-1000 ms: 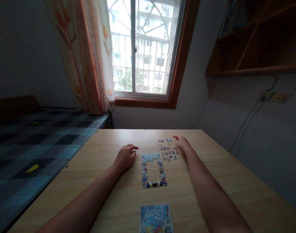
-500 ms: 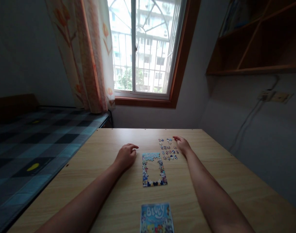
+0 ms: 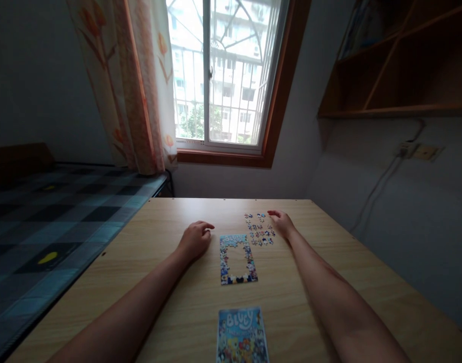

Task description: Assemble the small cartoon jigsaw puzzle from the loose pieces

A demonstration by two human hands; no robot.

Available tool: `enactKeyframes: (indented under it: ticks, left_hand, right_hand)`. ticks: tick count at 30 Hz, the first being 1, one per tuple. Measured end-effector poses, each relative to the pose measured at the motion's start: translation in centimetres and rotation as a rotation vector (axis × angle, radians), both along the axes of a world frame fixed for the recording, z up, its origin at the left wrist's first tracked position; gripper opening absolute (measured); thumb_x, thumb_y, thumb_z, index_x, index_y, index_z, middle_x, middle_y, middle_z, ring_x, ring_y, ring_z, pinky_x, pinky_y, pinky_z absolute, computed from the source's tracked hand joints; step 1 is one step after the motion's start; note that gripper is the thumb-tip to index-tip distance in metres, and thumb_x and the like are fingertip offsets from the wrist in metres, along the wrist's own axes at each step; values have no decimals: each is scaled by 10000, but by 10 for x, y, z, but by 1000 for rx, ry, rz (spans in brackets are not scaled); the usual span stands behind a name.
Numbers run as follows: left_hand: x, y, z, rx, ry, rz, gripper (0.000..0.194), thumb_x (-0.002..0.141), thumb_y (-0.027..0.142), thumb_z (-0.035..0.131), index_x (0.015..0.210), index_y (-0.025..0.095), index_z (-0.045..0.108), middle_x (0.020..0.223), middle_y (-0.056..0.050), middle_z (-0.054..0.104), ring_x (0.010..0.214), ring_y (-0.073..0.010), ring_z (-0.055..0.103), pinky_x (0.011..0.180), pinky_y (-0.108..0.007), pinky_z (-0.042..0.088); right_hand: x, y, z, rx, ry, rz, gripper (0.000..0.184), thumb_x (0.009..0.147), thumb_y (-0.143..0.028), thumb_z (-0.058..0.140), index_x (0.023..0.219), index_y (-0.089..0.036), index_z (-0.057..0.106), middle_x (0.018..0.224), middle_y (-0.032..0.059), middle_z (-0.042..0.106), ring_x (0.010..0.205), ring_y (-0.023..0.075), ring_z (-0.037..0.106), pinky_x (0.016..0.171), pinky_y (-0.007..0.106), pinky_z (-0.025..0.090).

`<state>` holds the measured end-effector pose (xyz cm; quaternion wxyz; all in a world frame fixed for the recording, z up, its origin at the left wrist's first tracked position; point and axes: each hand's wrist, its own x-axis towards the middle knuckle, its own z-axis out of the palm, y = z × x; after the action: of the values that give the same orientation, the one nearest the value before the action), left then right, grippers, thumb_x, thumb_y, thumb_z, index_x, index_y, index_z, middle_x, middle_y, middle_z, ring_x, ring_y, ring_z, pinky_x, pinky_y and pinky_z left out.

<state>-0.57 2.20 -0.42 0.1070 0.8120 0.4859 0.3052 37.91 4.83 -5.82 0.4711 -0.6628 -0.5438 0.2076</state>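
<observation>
Left hand (image 3: pixel 195 239) and right hand (image 3: pixel 282 223) flank the puzzle (image 3: pixel 224 258), mid-tabletop (image 3: pixel 178 212).
I see the left loosely curled, seemingly empty; the right's fingers narrow beside the pieces (image 3: pixel 257 234), any grip I can't tell. Pieces lie spread toward the far edge, likely so each shows; the picture (image 3: pixel 241 335) faces me, probably for reference.

The jigsaw frame (image 3: pixel 234 239) lies flat, its border joined and its middle open, light blue with pale lettering along the top, darker at the bottom; small multicoloured loose pieces (image 3: pixel 257 234) sit spread in rough rows near its upper-right corner
</observation>
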Motion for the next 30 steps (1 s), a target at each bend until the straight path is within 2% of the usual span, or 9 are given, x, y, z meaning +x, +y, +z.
enactKeyframes:
  ticks: [8,16,21,30]
  left_hand:
    - [2,0,0,-1,12,1,357,810,212,476,983,202,788,1075,-77,758,1030,-244,679,1015,-385,508]
    - [6,-2,3,-19,29,17,366,822,220,477,1010,195,789,1074,-69,755,980,-223,681,1019,-354,507]
    - [7,-2,3,-19,48,18,351,824,215,489,1009,202,787,1081,-60,755,989,-215,675,1029,-346,502]
    - [8,0,0,-1,71,10,328,835,211,499,988,198,789,1088,-68,752,1003,-216,674,1025,-350,504]
  right_hand:
    - [-3,-5,6,-31,-50,-46,384,808,-199,518,1111,-178,753,1164,57,763,1102,182,702,1009,283,504]
    - [-3,-15,14,-38,-82,-142,343,821,-266,555,1074,-184,772,1119,63,773,1054,199,705,979,285,503]
    - [-5,-20,18,-55,-202,-175,309,820,-268,586,1041,-198,790,1031,59,786,957,202,714,903,272,515]
    - [-7,-25,23,-98,-368,-258,307,873,-248,547,1056,-202,789,1024,69,782,968,211,702,894,276,506]
